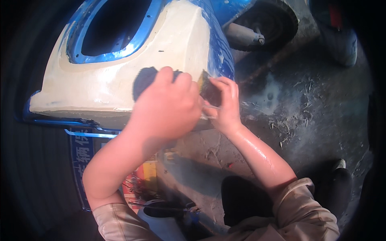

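A blue vehicle body panel [108, 58] is coated in cream filler, with bare blue around its dark oval opening and along its right edge. My left hand [167, 104] is closed over a dark, round-edged pad [141, 82], which lies against the cream surface near the panel's lower right. Close beside it, at the panel's corner, my right hand [226, 104] pinches a sponge [204, 83] with a yellow-green edge. The sponge's darker face is partly in shadow. Water glistens on my right forearm and streaks near those fingers.
A dark tyre [277, 24] and a pale cylinder [241, 35] stand behind the panel at upper right. Wet, pale residue [287, 116] spots the concrete floor. Below lie a white container [161, 221], a red and yellow box [146, 176] and a blue sign [82, 156].
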Tool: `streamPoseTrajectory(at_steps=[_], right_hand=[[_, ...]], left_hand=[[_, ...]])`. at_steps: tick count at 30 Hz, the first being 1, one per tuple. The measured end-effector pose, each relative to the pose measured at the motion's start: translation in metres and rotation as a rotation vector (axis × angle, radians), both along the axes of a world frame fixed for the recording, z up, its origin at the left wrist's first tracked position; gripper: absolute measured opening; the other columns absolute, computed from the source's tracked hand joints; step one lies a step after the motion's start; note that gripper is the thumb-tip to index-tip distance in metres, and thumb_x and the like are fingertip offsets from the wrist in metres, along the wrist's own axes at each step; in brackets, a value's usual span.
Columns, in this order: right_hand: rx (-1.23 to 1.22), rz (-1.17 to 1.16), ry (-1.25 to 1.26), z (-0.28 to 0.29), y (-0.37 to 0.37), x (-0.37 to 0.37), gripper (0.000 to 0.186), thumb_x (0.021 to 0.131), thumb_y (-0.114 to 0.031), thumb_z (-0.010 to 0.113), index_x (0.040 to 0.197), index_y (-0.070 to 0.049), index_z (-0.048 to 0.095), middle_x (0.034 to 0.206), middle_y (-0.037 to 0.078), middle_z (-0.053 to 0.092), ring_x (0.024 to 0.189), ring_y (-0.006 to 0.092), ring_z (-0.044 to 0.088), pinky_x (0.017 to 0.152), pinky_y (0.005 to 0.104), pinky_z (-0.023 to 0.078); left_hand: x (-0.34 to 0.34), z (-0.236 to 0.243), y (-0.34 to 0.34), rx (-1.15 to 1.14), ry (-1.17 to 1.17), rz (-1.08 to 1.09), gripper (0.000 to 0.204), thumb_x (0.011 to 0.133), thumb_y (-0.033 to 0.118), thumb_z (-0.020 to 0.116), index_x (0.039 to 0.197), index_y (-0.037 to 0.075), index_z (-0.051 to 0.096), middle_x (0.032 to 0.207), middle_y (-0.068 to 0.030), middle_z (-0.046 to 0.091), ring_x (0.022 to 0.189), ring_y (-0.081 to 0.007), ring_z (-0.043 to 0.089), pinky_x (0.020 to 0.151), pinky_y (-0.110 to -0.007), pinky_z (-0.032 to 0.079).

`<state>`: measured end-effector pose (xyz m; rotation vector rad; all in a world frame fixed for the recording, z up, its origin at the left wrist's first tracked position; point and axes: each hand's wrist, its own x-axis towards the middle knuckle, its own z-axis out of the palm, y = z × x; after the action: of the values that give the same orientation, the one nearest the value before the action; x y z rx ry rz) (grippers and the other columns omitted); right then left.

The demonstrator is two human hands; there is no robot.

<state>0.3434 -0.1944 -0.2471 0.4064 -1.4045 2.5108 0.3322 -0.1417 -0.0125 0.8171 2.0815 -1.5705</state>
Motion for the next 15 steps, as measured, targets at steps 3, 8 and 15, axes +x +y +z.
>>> streamPoseTrajectory(at_steps=[3, 8, 15], right_hand=[[0.009, -0.027, -0.193, -0.027, -0.006, -0.010, 0.061, 0.085, -0.024, 0.083, 0.134, -0.002, 0.055, 0.127, 0.017, 0.051, 0.118, 0.0350, 0.052, 0.105, 0.0442, 0.044], [-0.013, -0.045, -0.481, -0.082, -0.002, -0.041, 0.052, 0.096, -0.031, 0.075, 0.132, 0.002, 0.056, 0.127, 0.019, 0.053, 0.119, 0.0305, 0.055, 0.104, 0.0400, 0.045], [-0.024, -0.049, -0.646, -0.122, 0.020, -0.070, 0.052, 0.098, -0.037, 0.073, 0.131, 0.001, 0.059, 0.123, 0.013, 0.058, 0.110, 0.0220, 0.059, 0.100, 0.0353, 0.047]], left_hand=[[-0.003, -0.027, -0.002, 0.004, -0.027, 0.002, 0.013, 0.078, 0.021, 0.064, 0.071, 0.011, 0.069, 0.075, -0.0008, 0.057, 0.083, -0.0208, 0.058, 0.075, -0.039, 0.043], [0.017, -0.109, -0.035, 0.171, -0.101, 0.140, 0.013, 0.079, 0.022, 0.065, 0.078, 0.013, 0.075, 0.076, -0.0009, 0.060, 0.083, -0.0212, 0.059, 0.074, -0.042, 0.043], [0.040, -0.231, -0.093, 0.219, 0.002, 0.210, 0.017, 0.081, 0.022, 0.064, 0.084, 0.011, 0.078, 0.083, -0.0039, 0.064, 0.091, -0.0249, 0.058, 0.079, -0.048, 0.045]])
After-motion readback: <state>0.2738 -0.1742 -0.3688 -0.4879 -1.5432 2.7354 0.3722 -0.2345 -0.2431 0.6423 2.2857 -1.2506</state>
